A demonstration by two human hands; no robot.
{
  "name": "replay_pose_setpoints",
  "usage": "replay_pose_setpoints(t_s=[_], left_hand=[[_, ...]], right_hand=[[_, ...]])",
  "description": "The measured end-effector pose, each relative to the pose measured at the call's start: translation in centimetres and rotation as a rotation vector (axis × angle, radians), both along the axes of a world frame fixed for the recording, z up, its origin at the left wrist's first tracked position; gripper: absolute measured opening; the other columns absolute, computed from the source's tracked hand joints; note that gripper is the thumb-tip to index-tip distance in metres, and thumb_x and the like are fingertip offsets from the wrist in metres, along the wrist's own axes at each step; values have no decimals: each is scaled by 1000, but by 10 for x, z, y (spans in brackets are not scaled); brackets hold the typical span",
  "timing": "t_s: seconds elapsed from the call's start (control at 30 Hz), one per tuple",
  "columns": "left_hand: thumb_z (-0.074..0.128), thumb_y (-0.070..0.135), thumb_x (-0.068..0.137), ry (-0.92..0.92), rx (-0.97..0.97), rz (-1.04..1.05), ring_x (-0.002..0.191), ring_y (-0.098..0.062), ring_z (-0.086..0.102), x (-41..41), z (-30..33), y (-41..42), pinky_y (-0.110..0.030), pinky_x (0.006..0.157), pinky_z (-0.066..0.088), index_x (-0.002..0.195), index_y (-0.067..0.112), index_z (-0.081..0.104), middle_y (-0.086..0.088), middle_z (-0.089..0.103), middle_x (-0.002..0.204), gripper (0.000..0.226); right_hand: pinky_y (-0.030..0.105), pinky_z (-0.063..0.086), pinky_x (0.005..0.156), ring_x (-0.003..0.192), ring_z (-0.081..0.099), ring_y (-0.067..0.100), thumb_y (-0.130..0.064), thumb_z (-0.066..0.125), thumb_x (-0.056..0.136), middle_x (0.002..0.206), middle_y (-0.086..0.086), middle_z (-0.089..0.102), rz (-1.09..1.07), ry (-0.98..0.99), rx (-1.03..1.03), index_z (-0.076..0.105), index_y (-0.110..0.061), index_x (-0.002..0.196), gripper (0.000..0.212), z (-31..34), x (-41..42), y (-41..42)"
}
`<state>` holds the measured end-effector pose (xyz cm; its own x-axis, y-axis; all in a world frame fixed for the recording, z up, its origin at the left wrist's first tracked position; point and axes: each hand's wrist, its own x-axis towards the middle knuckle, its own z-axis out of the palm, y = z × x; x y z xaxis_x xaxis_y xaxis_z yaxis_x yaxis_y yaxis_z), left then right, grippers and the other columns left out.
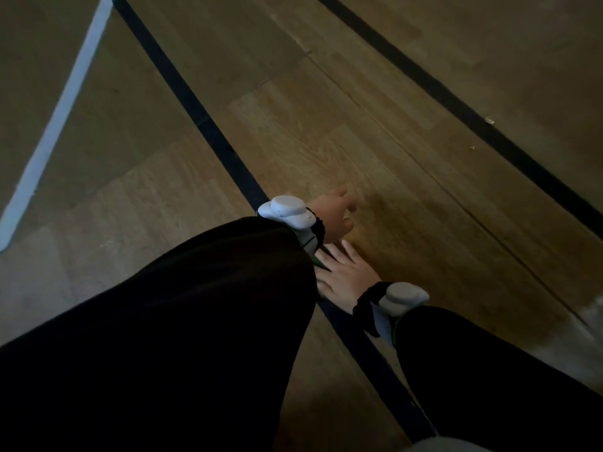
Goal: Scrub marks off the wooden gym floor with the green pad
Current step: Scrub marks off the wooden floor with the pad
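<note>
My right hand [344, 277] lies flat on the wooden floor [326, 141], fingers spread and pointing up-left, right on a dark painted line [225, 151]. A thin green sliver of the green pad [323, 265] shows under its fingertips; the hand and my left sleeve hide the rest. My left hand [336, 216] rests just beyond it with loosely curled fingers, holding nothing. Both wrists carry white trackers on dark bands. The light is dim and no marks on the wood are clear.
A second dark line [456, 102] crosses the floor at the upper right, and a pale blue-white line [65, 102] runs down the left. My black left sleeve [163, 321] fills the lower left. Small specks [489, 120] lie by the right-hand line.
</note>
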<state>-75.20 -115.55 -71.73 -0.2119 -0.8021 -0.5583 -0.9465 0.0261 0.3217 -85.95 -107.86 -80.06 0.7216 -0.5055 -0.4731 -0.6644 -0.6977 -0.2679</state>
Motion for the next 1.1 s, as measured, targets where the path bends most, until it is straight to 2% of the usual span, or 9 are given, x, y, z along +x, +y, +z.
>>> replay_pose_setpoints(t_s=[0.13,0.33,0.57,0.7,0.73,0.8,0.87,0.97,1.1], left_hand=[[44,23,98,-6,22,2,131,-28,45,6,-4,-4,-35,102,40,140,16,42,-4,15,160,43],[44,26,97,-50,42,44,132,-25,45,26,-15,-5,-37,108,39,139,18,44,-2,16,160,42],[41,18,97,-31,2,132,136,-27,38,39,-24,-3,-35,108,37,139,12,43,-6,26,155,42],[41,13,94,-55,-104,225,132,-30,39,43,-32,1,-40,109,38,131,9,51,-9,33,148,39],[41,13,94,-66,-129,233,131,-30,38,44,-33,2,-40,108,39,130,9,52,-9,35,146,38],[40,12,95,-74,-154,240,130,-29,37,47,-33,2,-39,107,39,130,9,52,-9,36,143,37],[39,13,96,-74,-152,240,130,-29,37,50,-33,2,-39,106,39,130,10,52,-8,38,141,37],[40,14,94,-69,-149,257,130,-27,38,54,-34,-1,-38,106,39,128,12,54,-6,38,140,37],[41,17,93,-41,-148,273,130,-26,39,57,-32,-3,-39,107,40,127,12,54,-6,39,141,37]], right_hand=[[48,-3,122,151,-6,27,-35,24,104,164,-1,-2,-311,32,-90,11,-30,154,52,0,-16,-38],[45,-1,122,151,-11,29,-38,22,103,163,3,-13,-706,125,-21,1,-28,155,57,2,-58,-110],[45,-7,121,149,-15,34,-40,25,102,162,10,-16,-621,92,-53,-2,-25,155,61,-1,-23,-105],[47,4,120,150,6,34,-39,34,100,163,12,10,-323,-4,-77,17,-20,154,60,-1,40,-66],[47,17,117,146,23,33,-36,38,99,156,12,31,-252,-96,-57,34,-16,149,54,1,54,-51],[44,40,95,114,61,34,-22,52,95,114,14,69,-192,-335,-10,67,-5,113,29,2,70,-34],[46,42,99,108,63,33,-19,54,94,105,14,71,-169,-374,-14,70,-7,105,23,-4,72,-35],[44,8,122,148,20,25,-33,35,100,154,3,36,-141,-178,-82,38,-24,147,48,-8,62,-57],[48,-1,121,151,-5,28,-35,28,103,164,1,-4,-333,29,-121,7,-29,155,56,-2,30,-112]])
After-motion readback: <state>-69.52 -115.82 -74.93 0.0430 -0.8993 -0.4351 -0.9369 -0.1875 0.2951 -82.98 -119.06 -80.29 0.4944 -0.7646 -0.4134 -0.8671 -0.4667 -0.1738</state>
